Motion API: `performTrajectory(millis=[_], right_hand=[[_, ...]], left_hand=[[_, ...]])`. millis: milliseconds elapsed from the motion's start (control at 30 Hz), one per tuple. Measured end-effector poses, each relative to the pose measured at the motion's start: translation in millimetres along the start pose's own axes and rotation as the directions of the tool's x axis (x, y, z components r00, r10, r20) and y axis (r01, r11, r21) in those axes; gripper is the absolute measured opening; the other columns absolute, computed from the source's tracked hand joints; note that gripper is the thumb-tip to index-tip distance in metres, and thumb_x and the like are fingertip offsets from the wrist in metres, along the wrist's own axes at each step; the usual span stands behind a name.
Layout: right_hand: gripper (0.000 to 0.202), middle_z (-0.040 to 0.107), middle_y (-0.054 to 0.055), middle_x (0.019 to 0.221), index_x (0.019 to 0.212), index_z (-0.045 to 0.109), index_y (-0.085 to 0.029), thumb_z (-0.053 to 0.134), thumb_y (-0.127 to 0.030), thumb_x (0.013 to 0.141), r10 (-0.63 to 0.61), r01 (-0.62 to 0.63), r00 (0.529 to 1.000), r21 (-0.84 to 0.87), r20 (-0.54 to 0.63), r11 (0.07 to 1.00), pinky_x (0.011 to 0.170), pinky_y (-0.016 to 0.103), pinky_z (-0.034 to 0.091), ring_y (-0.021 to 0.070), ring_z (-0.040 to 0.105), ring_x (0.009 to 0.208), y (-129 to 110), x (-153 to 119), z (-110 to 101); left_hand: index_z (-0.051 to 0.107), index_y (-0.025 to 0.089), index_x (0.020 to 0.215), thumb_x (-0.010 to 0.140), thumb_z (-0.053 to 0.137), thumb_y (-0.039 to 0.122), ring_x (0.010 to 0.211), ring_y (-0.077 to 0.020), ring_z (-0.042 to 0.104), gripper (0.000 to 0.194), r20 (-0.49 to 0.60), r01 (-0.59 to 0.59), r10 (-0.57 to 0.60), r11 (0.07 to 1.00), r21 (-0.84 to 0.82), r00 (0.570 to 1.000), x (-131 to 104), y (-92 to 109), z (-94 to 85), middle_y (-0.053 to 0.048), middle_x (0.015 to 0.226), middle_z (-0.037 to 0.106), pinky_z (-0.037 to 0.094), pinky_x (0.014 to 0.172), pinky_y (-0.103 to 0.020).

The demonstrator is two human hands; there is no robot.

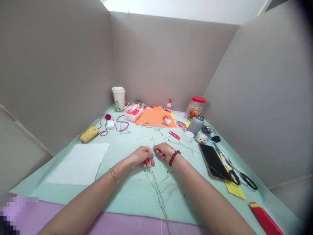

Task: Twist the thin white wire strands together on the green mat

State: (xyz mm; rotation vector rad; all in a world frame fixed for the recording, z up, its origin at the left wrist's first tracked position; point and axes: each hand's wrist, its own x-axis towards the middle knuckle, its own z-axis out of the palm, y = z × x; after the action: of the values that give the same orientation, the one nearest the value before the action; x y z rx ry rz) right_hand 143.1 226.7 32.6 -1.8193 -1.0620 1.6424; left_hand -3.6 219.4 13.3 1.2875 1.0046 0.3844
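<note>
Two hands met at the middle of the frame in the head view, with pale green cords between them. The left hand [144, 156] had its thumb and forefinger pinched together on the cords [156, 192], the other fingers curled loosely below. The right hand [164, 151] was nearly a fist, its thumb and forefinger closed on the same cords near their upper end; the exact crossing of strands was too small to make out. The hands sat so close, it seemed, to control a short stretch, while the long ends ran free to the bottom edge, where they would be less likely to snag.

Things lay around the rim of the mat [127, 199], probably to leave the hands room. A lighter [174, 135] rested just above the right hand, in easy reach. Toward the right of the frame, the scissors [241, 176] lay beside the phone [215, 161], likely handy for the right arm. A white sheet [78, 164] lay flat at left, below the yellow corn [89, 134], apart from the cords.
</note>
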Motion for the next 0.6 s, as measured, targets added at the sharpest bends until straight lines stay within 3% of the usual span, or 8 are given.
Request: performTrajectory(millis=[600], right_hand=[[0.027,0.029,-0.008,0.034,0.047,0.034,-0.018,0.046,-0.010,0.070,-0.017,0.018,0.999,0.018,-0.034,1.000,0.032,0.016,0.013,0.0019,0.017,0.032,-2,-5,2]], left_hand=[[0.042,0.016,0.074,0.068,0.057,0.032,0.043,-0.0064,0.054,0.023,0.000,-0.016,0.016,1.000,0.004,1.000,-16,-4,12.6,-0.004,0.069,0.066,0.033,0.037,-0.014]])
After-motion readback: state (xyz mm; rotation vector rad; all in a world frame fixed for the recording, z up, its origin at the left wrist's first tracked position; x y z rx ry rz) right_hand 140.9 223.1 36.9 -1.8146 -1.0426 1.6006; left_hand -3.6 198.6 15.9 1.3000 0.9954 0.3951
